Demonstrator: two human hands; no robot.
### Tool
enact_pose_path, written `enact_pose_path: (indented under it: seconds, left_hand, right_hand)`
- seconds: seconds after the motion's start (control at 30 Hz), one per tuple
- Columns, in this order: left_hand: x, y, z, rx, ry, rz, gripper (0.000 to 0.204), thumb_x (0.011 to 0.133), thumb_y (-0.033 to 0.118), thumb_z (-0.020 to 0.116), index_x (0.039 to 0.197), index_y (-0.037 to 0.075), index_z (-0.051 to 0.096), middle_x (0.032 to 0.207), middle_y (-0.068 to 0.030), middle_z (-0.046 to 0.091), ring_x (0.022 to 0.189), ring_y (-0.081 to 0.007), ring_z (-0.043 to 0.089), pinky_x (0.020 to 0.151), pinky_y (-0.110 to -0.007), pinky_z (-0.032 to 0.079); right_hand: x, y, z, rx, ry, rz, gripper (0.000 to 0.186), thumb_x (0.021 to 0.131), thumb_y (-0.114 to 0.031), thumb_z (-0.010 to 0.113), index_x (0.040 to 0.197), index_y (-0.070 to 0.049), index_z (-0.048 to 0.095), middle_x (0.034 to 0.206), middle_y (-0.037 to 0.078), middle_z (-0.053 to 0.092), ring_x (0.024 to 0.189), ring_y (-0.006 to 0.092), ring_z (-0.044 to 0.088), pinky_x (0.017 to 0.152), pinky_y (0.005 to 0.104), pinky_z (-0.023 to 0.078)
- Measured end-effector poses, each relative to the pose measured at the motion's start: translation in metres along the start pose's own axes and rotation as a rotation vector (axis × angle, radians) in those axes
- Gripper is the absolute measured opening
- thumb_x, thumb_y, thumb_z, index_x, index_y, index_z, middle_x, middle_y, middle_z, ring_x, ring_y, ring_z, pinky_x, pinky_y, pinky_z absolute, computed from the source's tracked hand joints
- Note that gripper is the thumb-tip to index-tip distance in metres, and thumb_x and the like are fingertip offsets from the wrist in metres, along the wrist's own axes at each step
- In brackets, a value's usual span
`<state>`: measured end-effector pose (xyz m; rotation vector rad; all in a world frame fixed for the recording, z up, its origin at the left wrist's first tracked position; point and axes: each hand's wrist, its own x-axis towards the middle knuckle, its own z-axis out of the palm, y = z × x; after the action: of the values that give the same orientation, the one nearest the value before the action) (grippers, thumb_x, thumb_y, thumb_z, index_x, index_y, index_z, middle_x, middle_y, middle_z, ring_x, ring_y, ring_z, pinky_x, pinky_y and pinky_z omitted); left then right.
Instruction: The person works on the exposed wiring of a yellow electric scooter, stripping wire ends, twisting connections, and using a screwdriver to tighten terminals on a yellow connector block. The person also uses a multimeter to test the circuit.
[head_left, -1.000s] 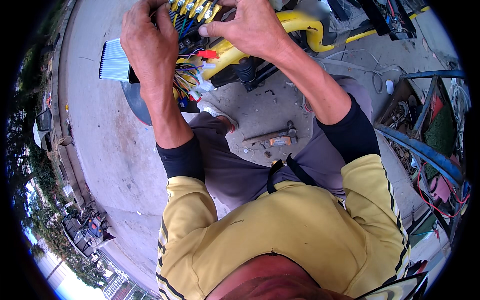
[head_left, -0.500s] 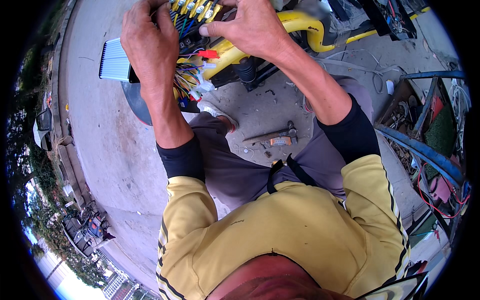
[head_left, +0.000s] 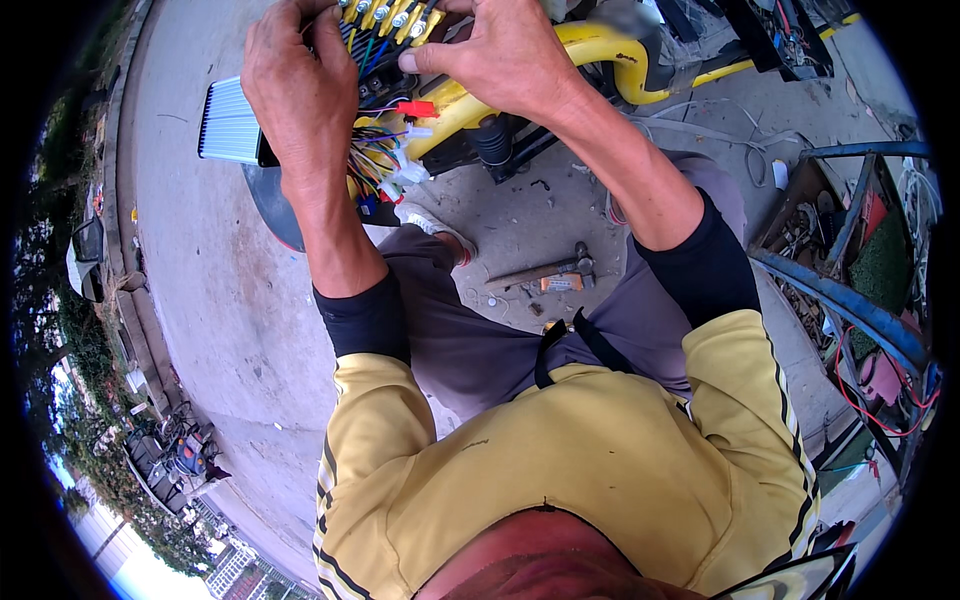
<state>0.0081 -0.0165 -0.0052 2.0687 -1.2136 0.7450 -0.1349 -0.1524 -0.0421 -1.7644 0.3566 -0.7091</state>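
Note:
At the top of the view, a row of yellow terminals with screws lies between my two hands, with coloured wires running down from it. My left hand is closed at its left end, thumb and fingers bent together. My right hand pinches around its right end, the thumb below and the fingers partly hidden behind. Beside my left wrist sits a silver finned metal box. Below the terminals hangs a bundle of thin wires with white plugs and a red plug.
A yellow tubular frame runs behind my right hand. On the ground between my legs lie a hammer and a small orange box. To the right stands a blue metal frame around a bin of scrap parts.

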Motion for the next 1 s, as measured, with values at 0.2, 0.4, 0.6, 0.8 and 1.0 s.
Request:
enact_pose_path:
  seconds: [0.2,0.4,0.6,0.8,1.0]
  left_hand:
    - [-0.0002,0.0001,0.0000,0.007,-0.006,0.003,0.014,0.099,0.012,0.074,0.108,0.003,0.080,0.101,-0.0150,0.080,0.092,-0.0273,0.079,0.086,-0.038,0.060]
    - [0.0000,-0.0001,-0.0003,0.013,-0.009,0.010,0.014,0.099,0.012,0.074,0.108,0.003,0.080,0.101,-0.0152,0.080,0.092,-0.0278,0.079,0.086,-0.038,0.060]
    - [0.0004,0.0002,0.0004,0.010,-0.008,0.010,0.014,0.100,0.012,0.074,0.108,0.003,0.080,0.101,-0.0152,0.080,0.092,-0.0277,0.079,0.086,-0.038,0.060]
    - [0.0002,0.0011,-0.0002,0.001,-0.012,-0.004,0.014,0.100,0.012,0.074,0.108,0.002,0.080,0.101,-0.0151,0.080,0.093,-0.0274,0.079,0.086,-0.038,0.060]
    - [-0.0003,-0.0003,0.0004,0.005,-0.005,0.010,0.014,0.100,0.012,0.074,0.109,0.003,0.080,0.101,-0.0149,0.080,0.093,-0.0272,0.080,0.086,-0.038,0.060]
  right_hand:
    - [0.0004,0.0009,0.0000,0.004,0.001,-0.002,0.059,0.080,-0.017,0.088,0.131,0.003,0.066,0.118,0.027,0.076,0.115,0.0374,0.073,0.099,0.0435,0.057]
    - [0.0000,-0.0005,-0.0006,-0.007,-0.011,0.011,0.059,0.080,-0.018,0.088,0.131,0.003,0.066,0.117,0.028,0.076,0.115,0.0374,0.074,0.098,0.0434,0.057]
    - [-0.0003,-0.0011,-0.0014,-0.002,-0.013,0.014,0.060,0.080,-0.018,0.088,0.131,0.003,0.066,0.118,0.028,0.076,0.115,0.0373,0.073,0.099,0.0435,0.057]
    - [0.0002,0.0013,0.0004,-0.005,0.000,0.000,0.061,0.080,-0.018,0.088,0.132,0.004,0.065,0.119,0.028,0.076,0.115,0.0371,0.073,0.099,0.0434,0.057]
    - [-0.0001,0.0003,-0.0004,-0.002,-0.007,0.002,0.059,0.080,-0.018,0.088,0.130,0.003,0.065,0.118,0.027,0.076,0.114,0.0373,0.074,0.099,0.0433,0.057]
